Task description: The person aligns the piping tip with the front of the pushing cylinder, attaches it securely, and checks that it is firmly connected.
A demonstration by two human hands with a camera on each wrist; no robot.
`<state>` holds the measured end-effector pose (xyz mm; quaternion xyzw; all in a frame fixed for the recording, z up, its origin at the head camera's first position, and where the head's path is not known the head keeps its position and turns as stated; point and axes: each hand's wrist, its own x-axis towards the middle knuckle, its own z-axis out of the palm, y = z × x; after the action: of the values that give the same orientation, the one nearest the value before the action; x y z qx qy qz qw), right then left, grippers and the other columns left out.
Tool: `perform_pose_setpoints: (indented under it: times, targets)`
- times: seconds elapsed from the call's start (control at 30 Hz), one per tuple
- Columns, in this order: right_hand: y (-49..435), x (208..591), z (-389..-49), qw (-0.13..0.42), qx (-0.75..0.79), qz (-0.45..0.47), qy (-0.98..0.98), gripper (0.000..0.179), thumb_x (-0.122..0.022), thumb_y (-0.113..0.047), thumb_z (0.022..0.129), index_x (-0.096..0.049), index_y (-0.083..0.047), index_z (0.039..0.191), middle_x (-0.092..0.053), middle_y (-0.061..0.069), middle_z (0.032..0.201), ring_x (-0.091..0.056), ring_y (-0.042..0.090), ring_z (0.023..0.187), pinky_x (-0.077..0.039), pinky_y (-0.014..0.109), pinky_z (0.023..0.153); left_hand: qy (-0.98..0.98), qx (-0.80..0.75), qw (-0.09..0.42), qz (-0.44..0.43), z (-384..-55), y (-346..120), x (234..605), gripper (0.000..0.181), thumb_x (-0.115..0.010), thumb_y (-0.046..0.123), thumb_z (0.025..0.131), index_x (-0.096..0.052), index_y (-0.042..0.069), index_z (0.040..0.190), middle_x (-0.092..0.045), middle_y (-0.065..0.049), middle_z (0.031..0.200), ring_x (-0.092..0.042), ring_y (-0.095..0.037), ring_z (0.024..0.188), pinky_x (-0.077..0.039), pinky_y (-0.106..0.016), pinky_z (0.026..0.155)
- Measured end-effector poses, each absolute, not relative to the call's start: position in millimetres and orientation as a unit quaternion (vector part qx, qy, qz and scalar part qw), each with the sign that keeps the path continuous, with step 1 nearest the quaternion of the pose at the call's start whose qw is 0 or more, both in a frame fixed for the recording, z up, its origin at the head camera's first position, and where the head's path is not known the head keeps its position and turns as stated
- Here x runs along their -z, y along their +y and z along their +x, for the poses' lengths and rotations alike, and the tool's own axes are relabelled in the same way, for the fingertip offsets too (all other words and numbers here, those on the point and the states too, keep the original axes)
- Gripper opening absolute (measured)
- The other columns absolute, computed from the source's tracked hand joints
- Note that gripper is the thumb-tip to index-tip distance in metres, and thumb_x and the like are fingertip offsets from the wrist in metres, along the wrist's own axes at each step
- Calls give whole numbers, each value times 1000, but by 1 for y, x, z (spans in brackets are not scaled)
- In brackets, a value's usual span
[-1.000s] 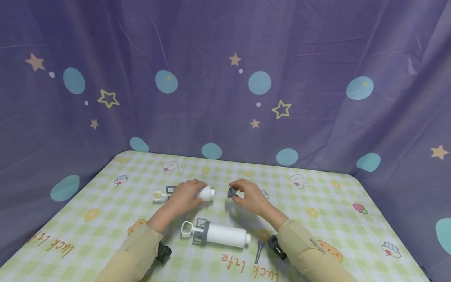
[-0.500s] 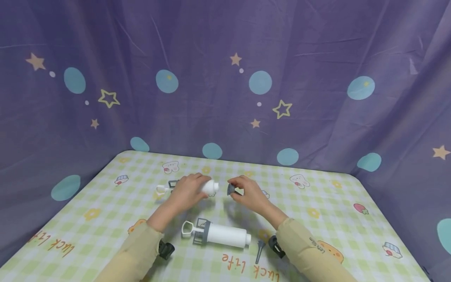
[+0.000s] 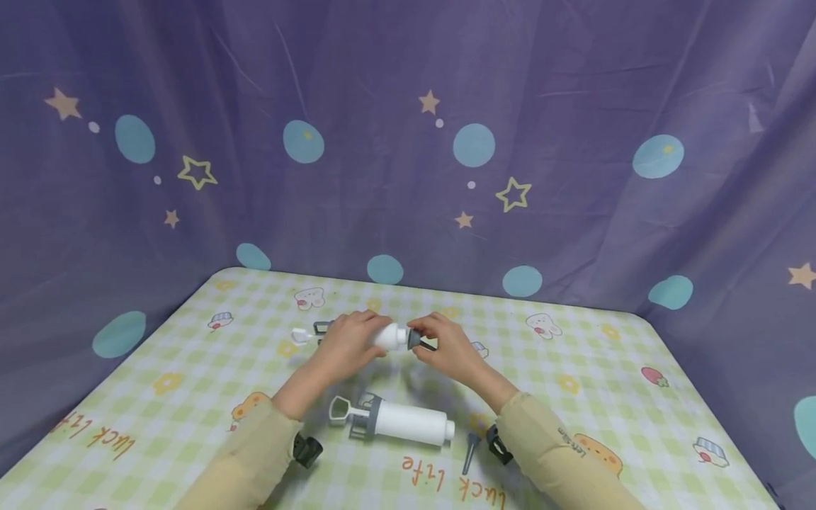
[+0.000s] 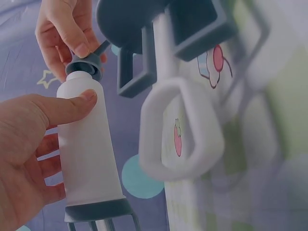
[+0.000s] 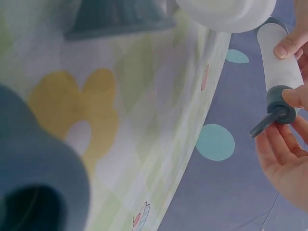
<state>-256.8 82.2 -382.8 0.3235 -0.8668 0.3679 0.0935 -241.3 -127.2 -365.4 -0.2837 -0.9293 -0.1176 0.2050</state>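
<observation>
My left hand (image 3: 347, 343) grips a white hand pump (image 3: 387, 336) round its barrel, thumb along the side in the left wrist view. A white pull handle (image 3: 301, 336) and a grey collar extend from the pump's left end. My right hand (image 3: 449, 348) pinches a grey nozzle cap (image 5: 280, 103) with a thin spout. The cap's wide end is at the pump's white neck (image 4: 80, 75), slightly tilted in the left wrist view; I cannot tell whether it is seated on it. Both parts are held above the table.
A second white hand pump (image 3: 411, 423) with a grey collar lies nearer on the checked tablecloth (image 3: 191, 418). To its right lies a loose grey nozzle (image 3: 471, 453). Black wrist-camera mounts (image 3: 307, 450) sit below the sleeves. A purple curtain (image 3: 382, 106) hangs behind the table.
The pump in my left hand has risen and moved right, closing the gap to the nozzle cap. My right hand has risen slightly, still pinching the cap. The second pump lies unmoved.
</observation>
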Motion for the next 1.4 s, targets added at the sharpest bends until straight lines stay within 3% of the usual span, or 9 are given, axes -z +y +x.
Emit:
perform_pose_setpoints:
  times: [0.43,0.7,0.97,1.4]
  targets:
    - [81,386,-257,94,-377,325,-862,39,-69,-9,79,-55,-4,115,-59,6,104,-61,17,92,-51,27,81,-934,107,189,-283,-240,-119,369,49,-78,24,69,-62,12,114,-64,-4,104,-60,-24,91,-47,-40,75]
    - [82,388,-255,112,-388,324,-855,29,-70,-8,78,-57,-9,104,-59,1,99,-61,16,92,-51,27,80,-936,101,185,-282,-238,-116,367,49,-77,27,70,-61,12,115,-63,-4,105,-59,-23,91,-47,-41,76]
    - [83,388,-254,106,-409,321,-848,27,-69,-10,79,-58,-10,104,-62,2,98,-63,15,90,-51,26,80,-935,97,193,-282,-235,-115,363,49,-77,27,70,-62,12,115,-63,-3,105,-59,-23,93,-46,-41,77]
    - [85,386,-252,72,-424,296,-853,21,-58,-25,89,-57,-15,108,-64,-1,100,-63,12,89,-51,28,80,-925,96,228,-289,-234,-117,364,49,-77,26,71,-61,14,116,-63,-2,108,-58,-23,95,-45,-41,81]
